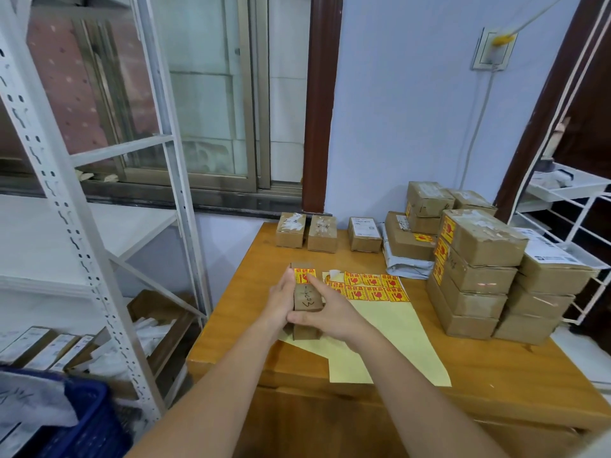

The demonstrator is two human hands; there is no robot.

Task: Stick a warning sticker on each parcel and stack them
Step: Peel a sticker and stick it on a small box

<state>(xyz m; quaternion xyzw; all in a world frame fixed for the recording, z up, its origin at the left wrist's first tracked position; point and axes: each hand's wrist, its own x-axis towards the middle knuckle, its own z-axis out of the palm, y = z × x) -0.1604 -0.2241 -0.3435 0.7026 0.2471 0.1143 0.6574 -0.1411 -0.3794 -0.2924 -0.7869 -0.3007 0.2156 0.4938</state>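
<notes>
— Where's the parcel (305, 300)?
— Over the table's (496, 368) left side. I'm gripping it with my left hand (281, 302); my right hand (330, 312) is pressing the sticker (304, 275) (thumb hooking underneath, I think).

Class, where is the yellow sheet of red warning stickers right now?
In the head view, the yellow sheet of red warning stickers lies flat on the wooden table, between the hand-held small cardboard parcel and the stacked parcels.

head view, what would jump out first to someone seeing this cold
The red-and-yellow warning sticker on the small parcel at the table's near-left, held by the left hand while the right hand presses it. Next, the sticker sheet beside it, and the stacked parcels at right.
</notes>
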